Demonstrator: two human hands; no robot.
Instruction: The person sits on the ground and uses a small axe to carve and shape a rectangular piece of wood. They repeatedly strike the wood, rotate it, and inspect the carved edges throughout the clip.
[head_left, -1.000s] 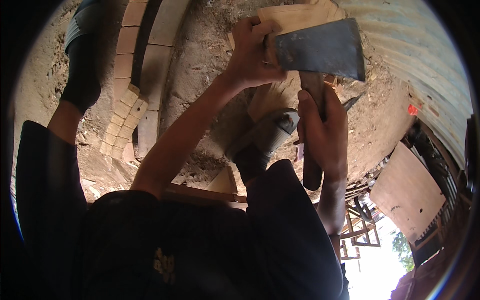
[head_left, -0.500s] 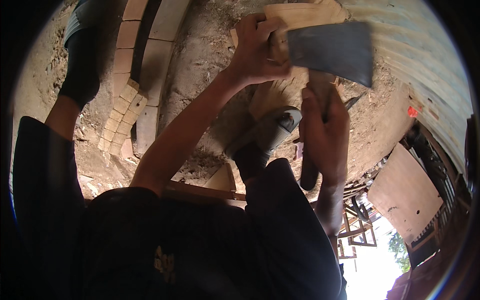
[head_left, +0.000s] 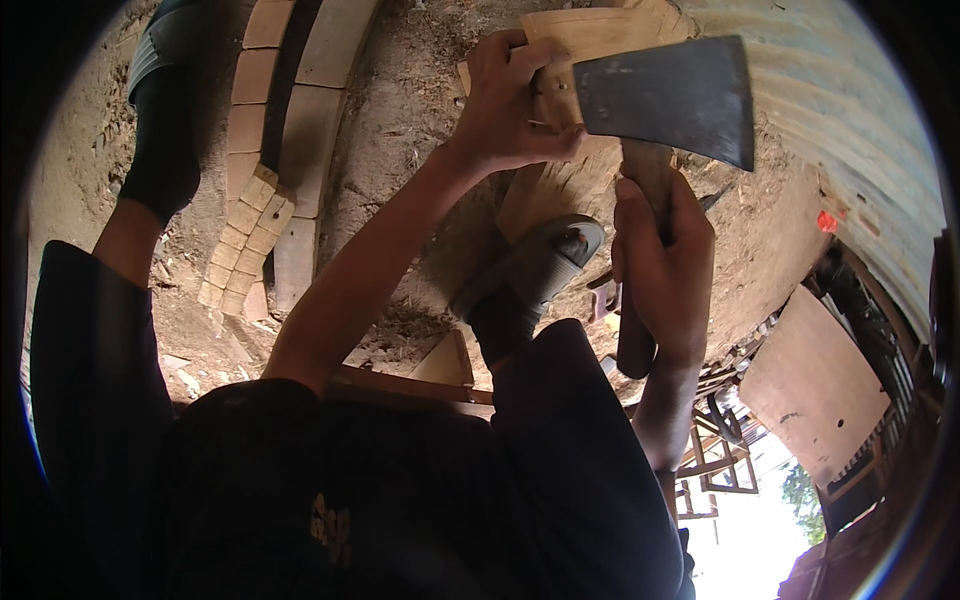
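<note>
My left hand grips a pale wooden piece near the top, fingers bent round its near part. My right hand is closed round the wooden handle of an axe. The broad dark axe head lies just right of my left hand, its inner end at or very near the pale wood; I cannot tell whether they touch. A larger wooden block sits beneath, beside my sandaled foot.
Left of my arm are curved rows of reddish blocks, grey boards and a stack of small pale blocks. A corrugated metal wall rises at right, with a plywood sheet and wooden frames lower down.
The axe and my right hand have shifted a little to the right over the last second. My left hand stays on the wood, nearly in place.
</note>
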